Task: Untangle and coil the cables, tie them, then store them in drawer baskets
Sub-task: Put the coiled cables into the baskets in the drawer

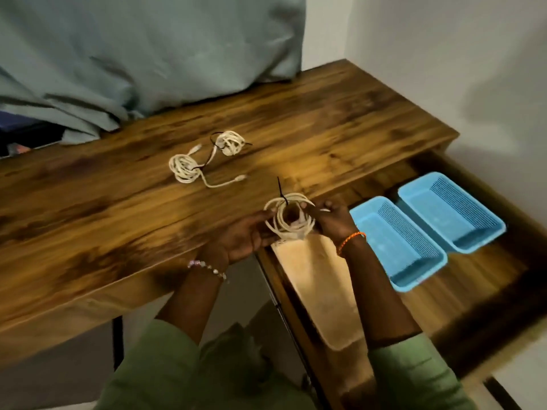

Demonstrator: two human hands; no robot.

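At the front edge of the wooden desk (124, 208), where the desktop meets an open drawer (461, 291), a person holds a coil of white cable (288, 216) between two hands. The left hand (247, 235) grips the coil's left side, fingers curled around the loops. The right hand (331, 218) pinches the right side, where a short white end sticks out past the fingers. A black zip tie (282, 194) is wrapped over the top of the coil, its long tail standing straight up.

Judging by this, the tying step on this coil is finishing or just done: the tie looks fastened, though whether it is pulled fully tight cannot be told. The next move probably calls for carrying the coil to the right and lowering it into a basket without the loops springing apart.

Two blue plastic baskets sit side by side in the drawer, the nearer basket (398, 241) just right of the right hand and the farther basket (450, 211) beyond it. No cable shows in either.

Farther back, near the middle of the desktop, lie two more coils, one on the left (185, 168) and one behind it to the right (232, 142), each with a black tie, not yet stored.

Grey-green fabric (142, 54) drapes over the desk's back left corner.

No brand, label or writing can be read anywhere.
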